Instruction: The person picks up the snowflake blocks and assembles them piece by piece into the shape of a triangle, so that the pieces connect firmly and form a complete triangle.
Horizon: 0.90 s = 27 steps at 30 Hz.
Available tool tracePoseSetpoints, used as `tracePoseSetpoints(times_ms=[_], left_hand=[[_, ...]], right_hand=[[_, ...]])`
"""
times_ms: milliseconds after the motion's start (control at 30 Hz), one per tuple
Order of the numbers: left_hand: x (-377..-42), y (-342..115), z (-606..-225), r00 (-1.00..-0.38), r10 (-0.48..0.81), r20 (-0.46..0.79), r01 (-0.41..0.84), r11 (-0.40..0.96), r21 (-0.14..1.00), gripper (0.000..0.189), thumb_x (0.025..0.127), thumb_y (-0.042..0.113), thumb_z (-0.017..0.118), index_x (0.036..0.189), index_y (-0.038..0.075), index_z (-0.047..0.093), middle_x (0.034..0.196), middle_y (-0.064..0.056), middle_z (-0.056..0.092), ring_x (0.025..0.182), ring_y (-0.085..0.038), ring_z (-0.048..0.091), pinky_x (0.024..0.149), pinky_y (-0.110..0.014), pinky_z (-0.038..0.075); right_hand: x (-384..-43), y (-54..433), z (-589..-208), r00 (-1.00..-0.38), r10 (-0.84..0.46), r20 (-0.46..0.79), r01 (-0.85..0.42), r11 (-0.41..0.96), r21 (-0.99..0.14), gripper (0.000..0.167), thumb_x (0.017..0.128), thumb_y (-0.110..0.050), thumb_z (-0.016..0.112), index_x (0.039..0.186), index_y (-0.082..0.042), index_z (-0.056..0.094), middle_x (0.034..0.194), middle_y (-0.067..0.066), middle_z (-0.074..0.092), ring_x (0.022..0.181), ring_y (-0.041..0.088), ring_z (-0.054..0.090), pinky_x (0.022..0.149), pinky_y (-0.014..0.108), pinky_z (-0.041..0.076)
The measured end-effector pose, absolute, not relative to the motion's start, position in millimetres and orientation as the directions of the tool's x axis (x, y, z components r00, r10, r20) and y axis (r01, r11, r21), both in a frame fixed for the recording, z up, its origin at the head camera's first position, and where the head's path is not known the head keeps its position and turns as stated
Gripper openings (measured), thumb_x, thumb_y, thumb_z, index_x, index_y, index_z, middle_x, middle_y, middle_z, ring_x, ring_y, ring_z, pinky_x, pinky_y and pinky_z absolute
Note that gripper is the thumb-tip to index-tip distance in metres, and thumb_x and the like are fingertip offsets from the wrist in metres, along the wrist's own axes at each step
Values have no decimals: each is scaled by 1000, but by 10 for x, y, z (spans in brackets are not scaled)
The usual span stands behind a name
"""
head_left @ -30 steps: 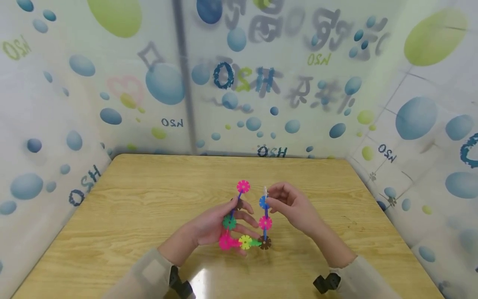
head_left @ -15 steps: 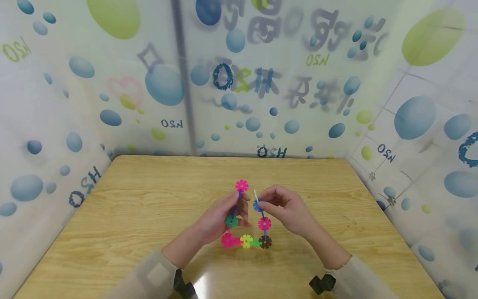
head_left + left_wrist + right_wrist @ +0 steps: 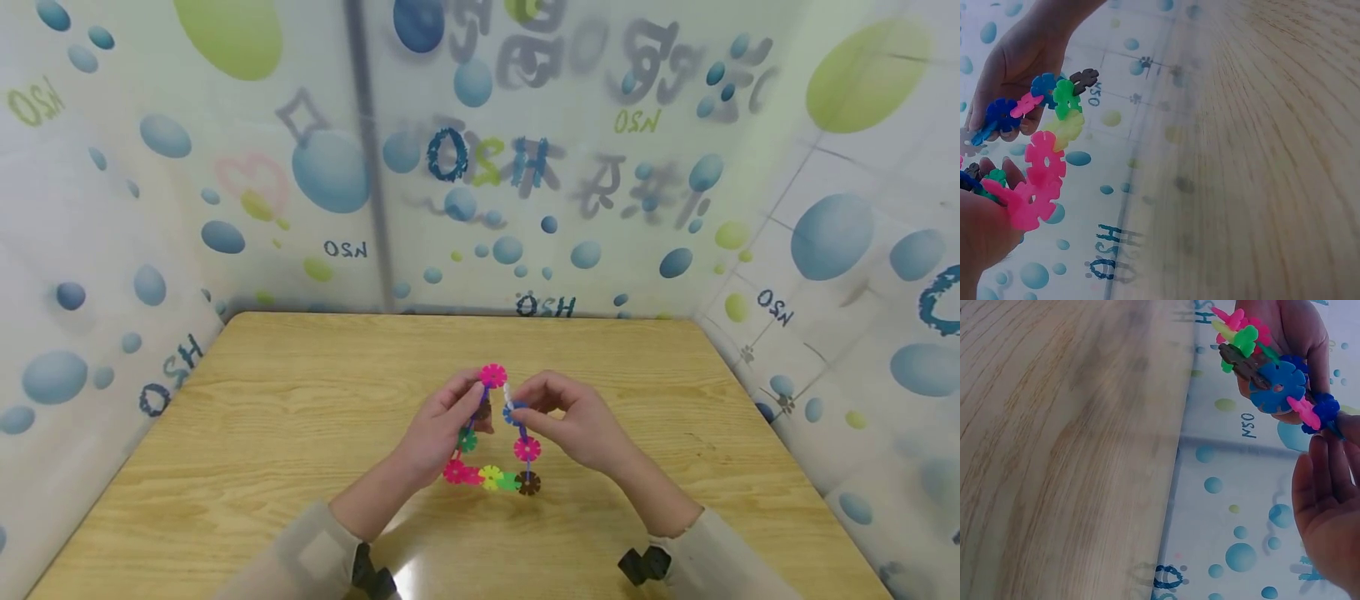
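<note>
Both hands hold one chain of slotted plastic snowflake discs in the air above the table, bent into a nearly closed loop. My left hand grips its left side just under the top pink disc. My right hand pinches the blue disc on the other side, from which a white disc sticks up close to the pink one. Whether these two touch cannot be told. Along the bottom run a yellow disc, a green disc and a brown disc. Left fingers partly hide the dark green disc.
The wooden table lies beneath both hands. Patterned curtain walls stand behind it and at both sides. Dark wrist cameras sit at the sleeve cuffs.
The white disc and blue disc have moved left, towards the top pink disc. My left hand has shifted its hold up the chain, its fingers curling in, and the gap at the top has narrowed.
</note>
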<state>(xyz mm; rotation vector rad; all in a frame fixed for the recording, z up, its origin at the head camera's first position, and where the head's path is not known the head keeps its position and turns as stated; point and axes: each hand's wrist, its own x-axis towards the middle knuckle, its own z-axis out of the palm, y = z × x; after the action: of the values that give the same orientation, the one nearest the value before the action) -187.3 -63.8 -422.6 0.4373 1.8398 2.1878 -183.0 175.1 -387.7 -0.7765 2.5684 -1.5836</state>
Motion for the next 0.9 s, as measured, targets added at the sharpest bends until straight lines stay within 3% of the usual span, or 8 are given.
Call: tracePoseSetpoints(times_ms=[233,500,633,767,900], left_hand=[[-1874,-653,-4224,-915,393,94,21,-186,982,42,120,32,44,154,10,53,113,1,62,106,-19,62,96,-31,61],[-1855,-658,-4217,-906,400,139,61,-200,978,41,121,29,43,155,8,52,113,2,62,102,-15,62,92,-28,60],[-1847,-654,-4219,-902,400,163,93,-188,978,41,120,28,44,156,9,52,118,-2,61,101,-16,62,91,-27,60],[-1843,-641,-4217,-905,383,187,138,-150,979,42,120,29,46,160,20,50,129,-12,58,100,-18,64,90,-27,62],[-1850,-640,-4217,-886,375,272,258,-87,962,44,120,24,46,164,24,46,135,-19,54,95,-19,68,87,-28,62]], right_hand=[[-1821,1729,-3834,-865,-456,211,-402,376,-835,14,102,-18,80,115,-20,75,102,-3,77,91,15,72,82,30,62],[-1823,1718,-3823,-867,-458,196,-392,384,-836,14,103,-19,79,116,-19,75,103,-3,77,92,15,72,83,30,62],[-1830,1718,-3839,-869,-455,196,-388,380,-839,15,103,-19,79,117,-19,75,104,-2,78,93,15,73,84,31,63],[-1831,1711,-3855,-872,-447,200,-385,374,-843,16,102,-20,80,118,-20,76,106,-2,78,93,16,73,84,29,63],[-1828,1700,-3870,-880,-428,206,-376,363,-853,17,103,-20,80,119,-20,76,108,-1,79,94,17,74,83,28,63]])
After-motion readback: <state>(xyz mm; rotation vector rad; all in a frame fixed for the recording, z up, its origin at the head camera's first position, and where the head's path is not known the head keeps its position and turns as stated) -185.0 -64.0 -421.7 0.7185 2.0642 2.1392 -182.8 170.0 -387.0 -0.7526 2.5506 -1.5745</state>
